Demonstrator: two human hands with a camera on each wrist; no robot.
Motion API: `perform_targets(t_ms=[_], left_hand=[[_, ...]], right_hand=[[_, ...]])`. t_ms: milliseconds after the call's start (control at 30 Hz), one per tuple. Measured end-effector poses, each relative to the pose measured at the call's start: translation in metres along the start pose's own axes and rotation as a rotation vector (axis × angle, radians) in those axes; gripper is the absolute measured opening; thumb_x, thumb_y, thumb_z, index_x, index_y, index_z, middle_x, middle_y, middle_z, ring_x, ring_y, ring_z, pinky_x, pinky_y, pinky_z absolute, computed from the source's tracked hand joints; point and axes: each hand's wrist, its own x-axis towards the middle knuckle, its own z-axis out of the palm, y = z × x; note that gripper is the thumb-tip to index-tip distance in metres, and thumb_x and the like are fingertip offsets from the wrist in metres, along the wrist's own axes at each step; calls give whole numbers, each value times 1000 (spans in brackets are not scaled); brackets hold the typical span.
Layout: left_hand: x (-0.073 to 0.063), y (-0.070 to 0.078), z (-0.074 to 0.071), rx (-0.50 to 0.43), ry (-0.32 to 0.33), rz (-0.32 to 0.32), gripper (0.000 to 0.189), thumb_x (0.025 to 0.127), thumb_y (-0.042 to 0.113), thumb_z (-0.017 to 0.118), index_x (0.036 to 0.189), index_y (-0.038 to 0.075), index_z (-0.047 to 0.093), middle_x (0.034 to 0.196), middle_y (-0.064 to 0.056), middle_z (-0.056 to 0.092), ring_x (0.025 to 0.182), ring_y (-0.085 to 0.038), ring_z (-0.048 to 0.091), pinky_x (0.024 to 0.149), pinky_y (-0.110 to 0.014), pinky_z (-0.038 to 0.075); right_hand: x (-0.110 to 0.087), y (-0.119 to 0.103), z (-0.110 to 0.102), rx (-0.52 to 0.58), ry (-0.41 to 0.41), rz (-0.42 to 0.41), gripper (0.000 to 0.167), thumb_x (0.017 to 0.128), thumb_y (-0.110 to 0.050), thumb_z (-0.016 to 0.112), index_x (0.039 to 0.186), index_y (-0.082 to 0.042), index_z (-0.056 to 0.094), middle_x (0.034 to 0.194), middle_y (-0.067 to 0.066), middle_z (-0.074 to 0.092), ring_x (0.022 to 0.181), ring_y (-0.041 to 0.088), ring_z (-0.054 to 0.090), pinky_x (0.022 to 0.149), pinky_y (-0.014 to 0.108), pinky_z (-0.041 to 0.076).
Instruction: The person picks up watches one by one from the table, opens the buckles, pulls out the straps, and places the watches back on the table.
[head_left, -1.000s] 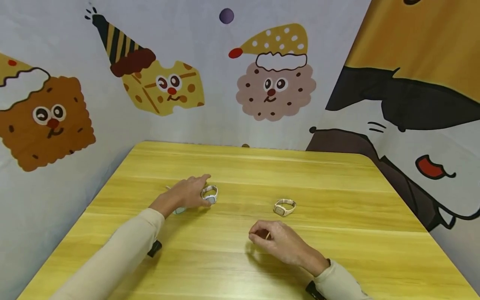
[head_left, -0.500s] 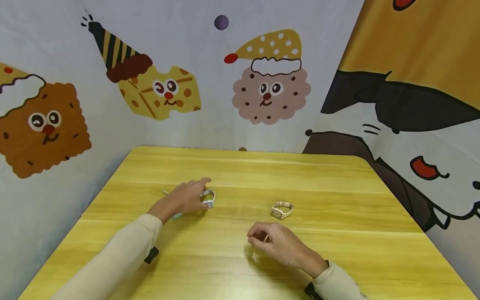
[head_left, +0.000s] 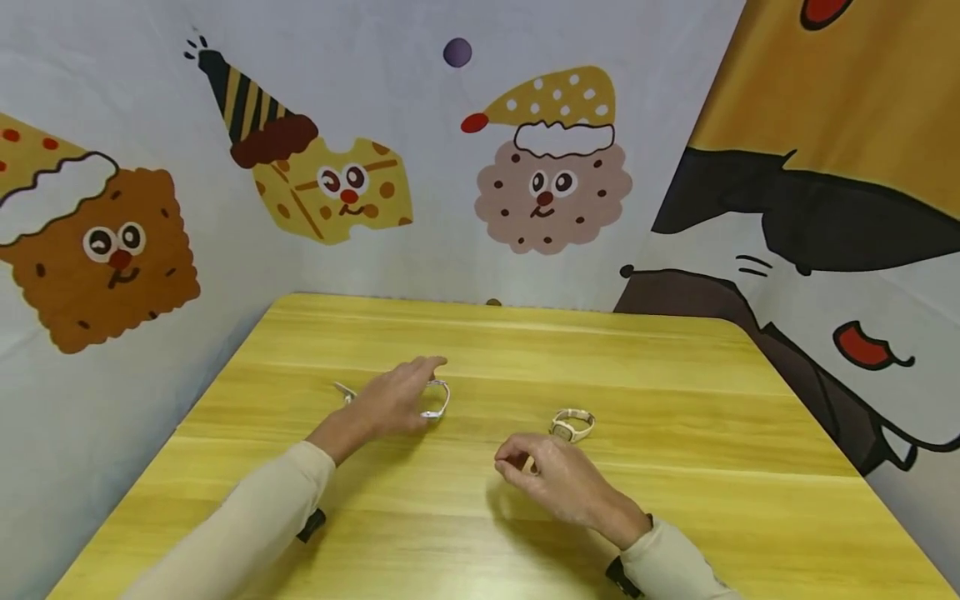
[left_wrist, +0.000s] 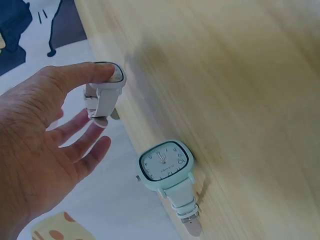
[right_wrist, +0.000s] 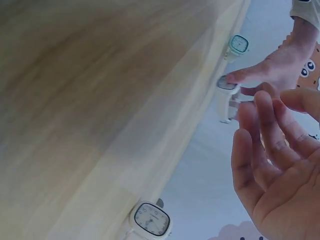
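My left hand (head_left: 386, 406) pinches a white wristwatch (left_wrist: 107, 99) with its strap buckled in a loop. In the left wrist view the thumb lies across the watch face and the index finger is mostly hidden. A mint-green wristwatch (left_wrist: 167, 162) is on the table beside that hand; in the head view the hand covers most of it. My right hand (head_left: 558, 477) holds nothing, its fingers loosely bent above the table. Just beyond it sits a cream wristwatch (head_left: 576, 417), partly behind the hand, its strap also looped.
The wood-grain table (head_left: 465, 517) meets a wall cloth (head_left: 442, 267) printed with cartoon food figures at its back. Black straps with small dark devices (head_left: 624, 577) are on both wrists.
My left hand has shifted slightly right with the white wristwatch, whose face has turned out of the head view. The right hand stays nearly still; the head view has moved a little.
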Motion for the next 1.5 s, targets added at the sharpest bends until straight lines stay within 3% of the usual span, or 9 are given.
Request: perform_targets(t_ms=[233,367,600,800,967,1167,1267,1367,1500], left_hand=[[-13,20,3,-3,78,185,90,78,12,91,151,3,38,122,-10,60,111,-26,59,93,-40,54],[-19,34,5,44,110,300,95,74,9,92,151,3,37,124,-10,59,113,-26,59,96,-38,53],[-31,54,10,134,221,440,104,70,13,95,153,3,34,125,-10,58,111,-23,58,96,-31,52],[-40,67,15,139,317,556,107,68,12,96,154,-1,33,127,-9,57,108,-21,57,96,-28,51],[-46,68,17,98,318,546,103,70,12,95,153,1,35,131,-11,54,113,-22,55,98,-28,50],[-52,60,21,-48,322,407,102,76,32,93,153,2,34,141,-16,43,124,-27,51,97,-33,53],[-51,57,22,-141,304,352,85,85,34,84,151,2,40,140,-12,48,126,-24,51,100,-33,51],[-50,56,22,-209,292,322,63,92,31,78,141,2,52,130,-7,58,118,-18,55,97,-32,53],[-49,58,24,-258,326,315,35,95,26,75,122,5,67,111,-2,68,100,-11,60,82,-29,58]], right_hand=[[3,1,5,-22,72,-6,8,100,-30,69,103,-22,71,104,-14,64,98,15,64,76,35,59],[8,0,6,-39,152,-24,15,96,-28,74,106,-17,71,111,-7,64,98,23,65,75,38,60],[15,-3,10,-18,268,39,22,97,-27,73,115,-14,73,110,-5,67,93,15,64,73,34,59],[15,-8,10,138,249,-14,25,100,-32,69,118,-15,74,110,-7,66,92,11,64,74,29,59],[14,-13,10,193,237,-66,15,101,-23,69,111,-14,76,102,-11,66,86,9,64,73,29,59],[13,-14,11,211,234,-95,6,98,-13,71,104,-12,72,95,-9,63,80,9,63,72,30,59],[12,-14,12,203,225,-99,7,99,-12,70,105,-15,70,96,-10,62,82,9,63,73,30,58],[12,-14,13,215,220,-117,7,100,-12,68,107,-15,69,97,-9,61,84,10,64,75,30,59],[13,-13,15,240,239,-149,10,99,-8,68,108,-14,70,98,-7,62,85,12,65,76,31,60]])
